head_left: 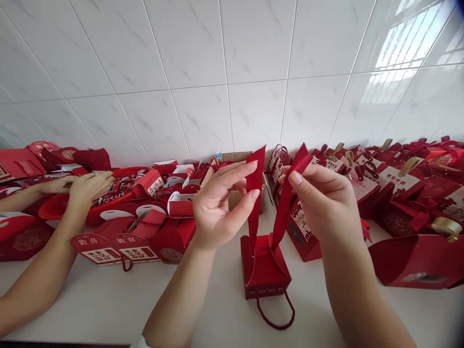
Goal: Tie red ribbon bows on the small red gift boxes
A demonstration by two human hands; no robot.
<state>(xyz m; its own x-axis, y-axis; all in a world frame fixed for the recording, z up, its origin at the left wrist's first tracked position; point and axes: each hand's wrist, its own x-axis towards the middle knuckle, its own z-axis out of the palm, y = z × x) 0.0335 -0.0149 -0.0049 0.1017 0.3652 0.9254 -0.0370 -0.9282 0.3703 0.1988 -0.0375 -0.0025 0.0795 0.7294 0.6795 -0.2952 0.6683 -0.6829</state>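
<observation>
A small red gift box (266, 268) stands on the white table in front of me, with a dark red cord handle (277, 325) lying toward me. Two ends of a dark red satin ribbon (282, 215) rise from the top of the box. My left hand (224, 205) has one end lightly between thumb and fingers, above the box's left side. Between the thumb and forefinger of my right hand (324, 200), the other end is pinched, its tip poking up past the fingers. The ends stand apart, not crossed.
At left, another person's hands (90, 186) work over a red tray (65, 205) of small items. Red boxes with lettering (116, 249) lie nearby. Several finished-looking red boxes with ribbon loops (402, 183) crowd the right side. A white tiled wall (195, 53) stands behind.
</observation>
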